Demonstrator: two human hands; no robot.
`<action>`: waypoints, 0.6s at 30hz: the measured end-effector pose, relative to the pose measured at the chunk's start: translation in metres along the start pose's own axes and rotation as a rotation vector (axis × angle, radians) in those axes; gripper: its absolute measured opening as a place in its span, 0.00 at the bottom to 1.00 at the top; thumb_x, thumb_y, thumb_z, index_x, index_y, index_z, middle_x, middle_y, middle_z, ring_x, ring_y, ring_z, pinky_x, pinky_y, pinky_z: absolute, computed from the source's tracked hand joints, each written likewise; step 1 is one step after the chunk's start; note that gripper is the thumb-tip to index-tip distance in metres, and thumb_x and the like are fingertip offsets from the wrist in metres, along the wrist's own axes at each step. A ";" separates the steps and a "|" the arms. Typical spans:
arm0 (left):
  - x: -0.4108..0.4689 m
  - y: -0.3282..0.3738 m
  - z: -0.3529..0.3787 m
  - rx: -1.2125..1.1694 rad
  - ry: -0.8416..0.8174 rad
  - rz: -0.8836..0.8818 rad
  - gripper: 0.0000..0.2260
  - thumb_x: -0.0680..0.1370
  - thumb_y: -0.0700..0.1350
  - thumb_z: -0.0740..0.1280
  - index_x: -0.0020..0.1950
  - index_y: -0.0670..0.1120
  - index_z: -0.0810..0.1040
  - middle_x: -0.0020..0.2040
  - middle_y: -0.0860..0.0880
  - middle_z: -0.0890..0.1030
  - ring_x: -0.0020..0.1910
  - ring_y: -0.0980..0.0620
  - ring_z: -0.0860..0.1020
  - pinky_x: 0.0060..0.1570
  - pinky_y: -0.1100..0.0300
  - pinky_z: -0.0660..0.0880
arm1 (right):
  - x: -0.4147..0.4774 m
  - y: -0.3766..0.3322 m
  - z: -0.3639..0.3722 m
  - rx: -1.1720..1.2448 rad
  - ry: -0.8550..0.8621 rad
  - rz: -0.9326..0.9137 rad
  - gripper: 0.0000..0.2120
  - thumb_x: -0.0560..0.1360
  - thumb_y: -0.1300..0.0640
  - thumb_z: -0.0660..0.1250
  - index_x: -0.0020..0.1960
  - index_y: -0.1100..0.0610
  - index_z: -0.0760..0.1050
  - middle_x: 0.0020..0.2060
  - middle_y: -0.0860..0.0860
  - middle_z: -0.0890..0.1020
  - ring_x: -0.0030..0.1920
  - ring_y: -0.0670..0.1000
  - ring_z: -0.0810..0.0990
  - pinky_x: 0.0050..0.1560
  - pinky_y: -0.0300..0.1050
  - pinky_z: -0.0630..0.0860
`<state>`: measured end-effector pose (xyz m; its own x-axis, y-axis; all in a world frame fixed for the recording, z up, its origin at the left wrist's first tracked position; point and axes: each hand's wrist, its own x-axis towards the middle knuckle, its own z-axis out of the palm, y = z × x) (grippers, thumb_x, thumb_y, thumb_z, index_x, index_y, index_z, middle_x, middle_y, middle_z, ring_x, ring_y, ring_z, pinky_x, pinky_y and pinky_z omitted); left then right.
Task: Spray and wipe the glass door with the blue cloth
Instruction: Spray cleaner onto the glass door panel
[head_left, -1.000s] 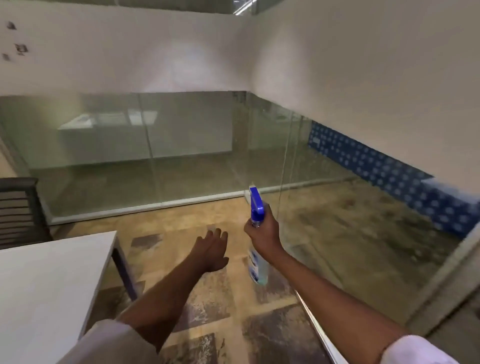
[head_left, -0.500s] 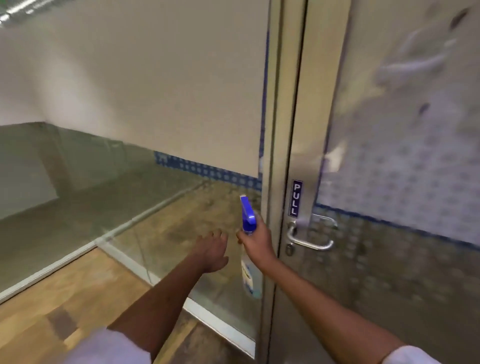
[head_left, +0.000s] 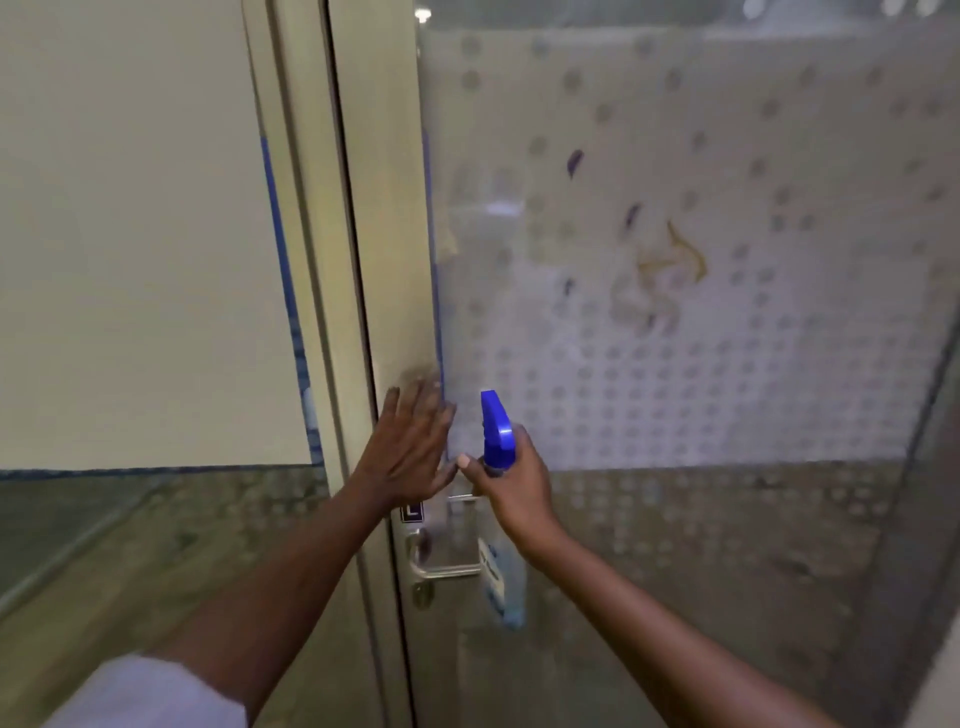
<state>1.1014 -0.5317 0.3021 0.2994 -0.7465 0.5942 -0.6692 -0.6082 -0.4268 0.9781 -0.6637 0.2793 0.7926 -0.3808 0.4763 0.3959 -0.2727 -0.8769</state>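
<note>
The glass door (head_left: 675, 322) fills the right of the view, its pane frosted with a dot pattern and marked with smears. My right hand (head_left: 511, 480) is closed around a spray bottle (head_left: 497, 434) with a blue trigger head, held upright close to the pane, its clear body hanging below my wrist. My left hand (head_left: 408, 447) is flat with fingers spread against the door's metal stile (head_left: 387, 260), just above the lever handle (head_left: 441, 564). No blue cloth is in view.
A fixed glass panel (head_left: 145, 260) with a frosted upper part stands left of the door frame. A small sign and a keyhole (head_left: 422, 592) sit by the handle. Wooden floor shows at the lower left.
The view swung right from the glass partition and white table to the door. My left hand rose from hanging in the air to pressing on the stile; the bottle came up in front of the pane.
</note>
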 end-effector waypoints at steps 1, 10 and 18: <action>0.017 -0.001 -0.004 -0.004 0.039 0.009 0.32 0.74 0.60 0.59 0.65 0.35 0.75 0.67 0.30 0.74 0.65 0.28 0.72 0.60 0.31 0.71 | 0.003 -0.007 -0.008 -0.020 0.021 -0.011 0.15 0.70 0.51 0.75 0.49 0.43 0.70 0.38 0.47 0.78 0.36 0.40 0.79 0.38 0.41 0.80; 0.127 -0.009 -0.024 -0.023 0.280 -0.008 0.39 0.75 0.63 0.59 0.75 0.36 0.59 0.75 0.30 0.63 0.74 0.27 0.59 0.70 0.29 0.55 | 0.036 -0.076 -0.073 -0.143 0.114 -0.104 0.11 0.67 0.42 0.70 0.48 0.39 0.72 0.33 0.47 0.77 0.31 0.46 0.78 0.31 0.35 0.76; 0.144 -0.025 -0.018 -0.047 0.292 -0.073 0.43 0.75 0.66 0.61 0.76 0.35 0.57 0.76 0.30 0.57 0.75 0.28 0.55 0.69 0.29 0.62 | 0.081 -0.132 -0.101 -0.348 0.170 -0.140 0.09 0.69 0.47 0.64 0.49 0.40 0.70 0.39 0.49 0.81 0.38 0.55 0.82 0.43 0.57 0.82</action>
<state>1.1484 -0.6189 0.4105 0.1446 -0.5880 0.7959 -0.6860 -0.6392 -0.3476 0.9433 -0.7476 0.4402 0.6429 -0.4514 0.6188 0.2904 -0.6039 -0.7422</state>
